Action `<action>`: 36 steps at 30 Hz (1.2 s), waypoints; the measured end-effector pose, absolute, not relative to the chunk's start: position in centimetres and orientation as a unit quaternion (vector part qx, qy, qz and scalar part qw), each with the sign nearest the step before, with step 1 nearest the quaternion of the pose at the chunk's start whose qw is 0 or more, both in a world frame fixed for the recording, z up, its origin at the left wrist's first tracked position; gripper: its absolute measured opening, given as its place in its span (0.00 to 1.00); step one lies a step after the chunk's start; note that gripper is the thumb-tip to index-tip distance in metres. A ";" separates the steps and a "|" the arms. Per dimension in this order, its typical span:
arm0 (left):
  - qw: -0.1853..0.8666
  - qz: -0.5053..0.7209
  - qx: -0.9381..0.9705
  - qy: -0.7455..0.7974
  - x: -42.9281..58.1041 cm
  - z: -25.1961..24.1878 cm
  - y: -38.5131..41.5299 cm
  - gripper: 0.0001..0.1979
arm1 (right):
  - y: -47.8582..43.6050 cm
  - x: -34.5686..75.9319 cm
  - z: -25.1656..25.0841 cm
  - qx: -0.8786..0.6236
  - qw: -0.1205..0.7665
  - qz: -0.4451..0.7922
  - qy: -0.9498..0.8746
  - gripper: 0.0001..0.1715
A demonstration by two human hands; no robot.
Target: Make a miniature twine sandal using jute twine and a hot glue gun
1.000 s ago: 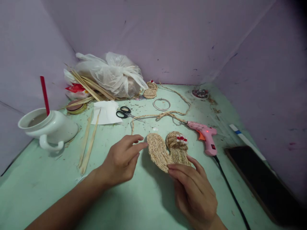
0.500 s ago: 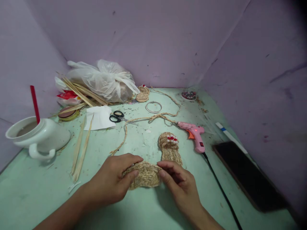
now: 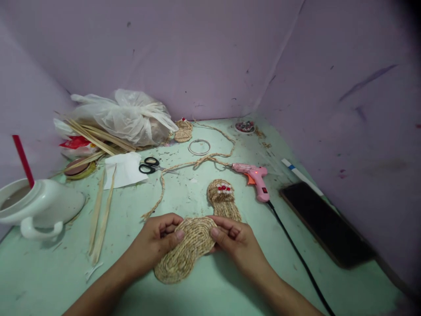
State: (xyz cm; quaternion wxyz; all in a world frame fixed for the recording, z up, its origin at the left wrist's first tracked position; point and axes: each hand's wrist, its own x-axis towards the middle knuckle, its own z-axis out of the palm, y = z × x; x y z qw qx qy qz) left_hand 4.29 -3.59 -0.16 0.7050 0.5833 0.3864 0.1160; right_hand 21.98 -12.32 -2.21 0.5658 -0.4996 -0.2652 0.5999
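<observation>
Both hands hold a sole-shaped piece of coiled straw rope point(image 3: 187, 252), its flat face turned up towards me and its narrower end pointing down left. My left hand point(image 3: 161, 239) pinches its upper left edge with the thumb on top. On the opposite edge, my right hand point(image 3: 233, 239) grips it in the same way, fingers partly hidden behind. Just beyond lies a woven straw slipper point(image 3: 226, 206) with red and white beads on its strap. A braided straw cord point(image 3: 184, 166) curves across the table behind it.
A pink glue gun point(image 3: 251, 175) with a lit red light lies right, its black cable running forward. Beyond it is a dark phone point(image 3: 325, 224). Black-handled scissors point(image 3: 151, 165), white paper point(image 3: 123, 171), straw strips point(image 3: 101, 219), a white cup point(image 3: 49, 206) and a plastic bag point(image 3: 125, 116) occupy the left.
The straw sole has been tilted so that its whole flat face shows, where before it was seen foreshortened. Both hands still hold it. The view has shifted slightly to the right.
</observation>
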 end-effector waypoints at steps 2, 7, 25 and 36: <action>0.711 0.113 0.572 0.393 4.4 -0.2 -3.6 0.15 | -12.4 21.9 -2.3 -0.497 0.570 0.603 -0.256 0.20; 0.712 0.105 0.569 0.397 4.4 -0.3 -3.8 0.18 | -12.4 21.8 -2.4 -0.488 0.572 0.614 -0.238 0.18; 0.511 0.252 0.753 0.330 3.1 2.4 -3.8 0.06 | -13.5 23.5 -2.2 -0.499 0.720 0.410 -0.255 0.11; 0.120 0.294 0.946 0.059 4.6 -2.7 -0.8 0.17 | -14.2 25.8 -2.2 -0.595 0.708 0.202 -0.322 0.08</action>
